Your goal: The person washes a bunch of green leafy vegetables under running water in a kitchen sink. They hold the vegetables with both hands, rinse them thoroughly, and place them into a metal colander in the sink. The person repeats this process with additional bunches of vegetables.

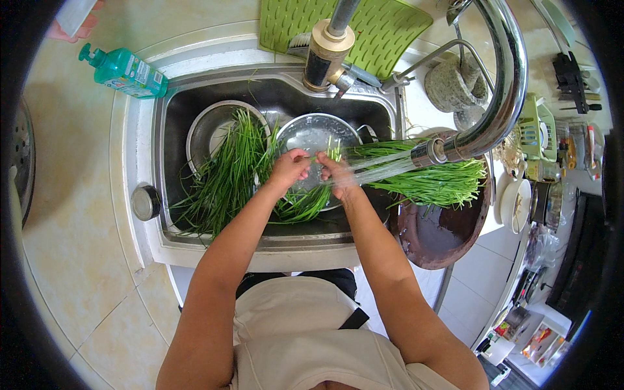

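My right hand (337, 173) is closed around a small bunch of green garlic chives (317, 200), with water from the chrome faucet (429, 153) running onto it. My left hand (291, 168) has its thumb and fingertips pinched at the bunch's pale ends; a thin bit of green shows there. Both hands are over a metal bowl (319, 122) holding water in the sink. To the left, a heap of chives (229, 180) hangs over a second metal bowl (195, 131). More chives (434, 180) lie at the right, across a brown basin (438, 239).
A green soap bottle (129, 73) and a round lidded tin (145, 203) stand left of the sink (292, 240). Behind it lies a green mat (385, 34). A stone mortar (451, 85) and a white bowl (515, 204) are at the right. Another person's hand (85, 27) shows top left.
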`<state>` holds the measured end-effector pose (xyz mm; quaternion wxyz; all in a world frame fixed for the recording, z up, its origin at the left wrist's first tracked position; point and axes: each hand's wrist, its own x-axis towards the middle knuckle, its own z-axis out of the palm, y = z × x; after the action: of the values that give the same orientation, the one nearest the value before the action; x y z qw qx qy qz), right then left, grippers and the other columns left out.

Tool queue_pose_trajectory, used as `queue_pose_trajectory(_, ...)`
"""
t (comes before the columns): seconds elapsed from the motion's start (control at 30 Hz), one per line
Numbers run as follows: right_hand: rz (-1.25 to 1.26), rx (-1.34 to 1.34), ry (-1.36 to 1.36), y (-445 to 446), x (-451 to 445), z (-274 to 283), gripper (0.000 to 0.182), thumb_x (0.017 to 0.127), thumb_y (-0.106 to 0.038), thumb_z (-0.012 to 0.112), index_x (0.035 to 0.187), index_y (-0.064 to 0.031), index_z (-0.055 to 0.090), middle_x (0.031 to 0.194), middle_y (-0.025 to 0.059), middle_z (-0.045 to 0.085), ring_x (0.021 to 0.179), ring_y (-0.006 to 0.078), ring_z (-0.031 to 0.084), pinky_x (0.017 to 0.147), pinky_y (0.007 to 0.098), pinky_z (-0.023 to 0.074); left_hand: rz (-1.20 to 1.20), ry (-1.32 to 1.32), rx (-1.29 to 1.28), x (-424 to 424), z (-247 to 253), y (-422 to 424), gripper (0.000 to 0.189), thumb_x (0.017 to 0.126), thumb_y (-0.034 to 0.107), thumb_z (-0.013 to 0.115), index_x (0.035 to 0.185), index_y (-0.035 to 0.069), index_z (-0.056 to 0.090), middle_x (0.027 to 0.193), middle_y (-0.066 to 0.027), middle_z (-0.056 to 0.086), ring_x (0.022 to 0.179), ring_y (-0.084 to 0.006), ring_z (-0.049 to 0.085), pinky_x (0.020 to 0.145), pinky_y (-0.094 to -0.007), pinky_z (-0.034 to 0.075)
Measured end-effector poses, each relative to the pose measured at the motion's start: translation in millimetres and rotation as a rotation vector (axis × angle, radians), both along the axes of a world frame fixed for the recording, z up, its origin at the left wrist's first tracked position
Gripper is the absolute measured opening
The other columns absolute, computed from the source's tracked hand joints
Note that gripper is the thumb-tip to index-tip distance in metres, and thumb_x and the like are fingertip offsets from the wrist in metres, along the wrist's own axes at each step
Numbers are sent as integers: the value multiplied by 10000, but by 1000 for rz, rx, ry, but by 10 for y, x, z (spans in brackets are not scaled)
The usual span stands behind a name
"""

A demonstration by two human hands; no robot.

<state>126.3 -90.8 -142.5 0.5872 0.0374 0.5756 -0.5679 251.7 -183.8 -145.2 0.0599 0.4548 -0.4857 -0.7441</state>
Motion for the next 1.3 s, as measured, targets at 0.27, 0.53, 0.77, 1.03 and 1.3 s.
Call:
queue_pose_trajectory(0.27,-76,-51,-59,-14,-26,-74,254,773,-250,687,937,-85,586,791,0,570,529,79,393,466,214,336,28,-24,65,54,-15,-88,75,828,122,524,804,52,534,650,-11,529,535,-101,505,497,-229,422)
queue_pose_trajectory(0.53,-327,-256,-207,-37,-183,-145,225,808,-310,645,891,-128,542,759,-22,517,568,96,417,553,254,387,450,-210,-506,190,39,-174,129,800,88,511,908,25,542,719,-39,561,627,-148,556,566,-259,455)
queue_pose_trajectory(0.77,-442,-470,-183,-256,-128,4,175,819,-239,634,919,-122,550,761,-3,516,643,110,457,620,256,417,-203,-157,-1157,213,608,308,347,751,169,618,1049,10,537,1121,-162,494,1060,-338,450,929,-410,349)
queue_pose_trajectory(1.03,-91,-175,552,-122,-23,-483,111,876,-164,539,970,-107,550,890,6,551,850,143,512,785,286,415,-810,-543,-1073,36,-401,213,322,800,117,511,1107,30,556,1174,-108,498,1155,-264,425,992,-413,296)
queue_pose_trajectory(1.3,51,-48,467,-54,298,-319,158,884,-185,498,989,-73,533,1056,70,585,1015,199,506,905,350,370,-985,-684,-756,-53,1,95,287,816,219,502,1033,74,621,1056,-124,613,1068,-280,529,994,-404,303)
